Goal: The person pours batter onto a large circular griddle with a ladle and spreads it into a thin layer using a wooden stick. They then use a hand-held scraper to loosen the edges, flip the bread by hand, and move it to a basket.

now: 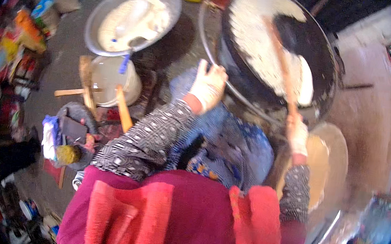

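My right hand (297,132), in a pale glove, grips the lower end of a long wooden stick (282,57). The stick slants up across a large round black griddle (320,75). Pale batter (253,41) covers the griddle's left side in a broad curved band, and dark surface shows to the right. My left hand (209,87), also gloved, is beside the curved metal rim (204,46) around the griddle, fingers apart and nothing visible in it. Whether it touches the rim cannot be told.
A metal basin (90,36) of pale batter holds a ladle with a blue handle (124,64). Below it stands a whitish bucket (136,85) with wooden tools leaning about it. A tan flatbread (316,166) lies on a round board (339,161) at right. Bags (31,30) line the left.
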Tool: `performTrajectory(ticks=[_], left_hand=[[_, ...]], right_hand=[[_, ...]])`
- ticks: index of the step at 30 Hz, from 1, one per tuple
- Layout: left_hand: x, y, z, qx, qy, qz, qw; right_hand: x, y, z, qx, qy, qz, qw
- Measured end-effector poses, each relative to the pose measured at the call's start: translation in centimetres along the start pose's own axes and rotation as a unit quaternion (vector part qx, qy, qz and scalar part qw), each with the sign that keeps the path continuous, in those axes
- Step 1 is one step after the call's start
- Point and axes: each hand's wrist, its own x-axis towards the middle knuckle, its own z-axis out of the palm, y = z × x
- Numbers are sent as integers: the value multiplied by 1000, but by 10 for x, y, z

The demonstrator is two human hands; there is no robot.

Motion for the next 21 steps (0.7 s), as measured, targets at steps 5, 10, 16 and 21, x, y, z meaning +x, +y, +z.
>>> performTrajectory(ticks=[5,10,16,21], left_hand=[[10,-5,6,36,-23,25,999],[9,-17,-1,3,-46,-21,999],[19,-42,-4,-59,2,-43,997],[37,-51,23,-63,64,-83,992]], right_hand=[[1,79,17,-109,60,133,983],[1,57,16,-127,51,78,987],[5,54,-1,22,53,85,995],[-22,116,34,10,104,-22,994]])
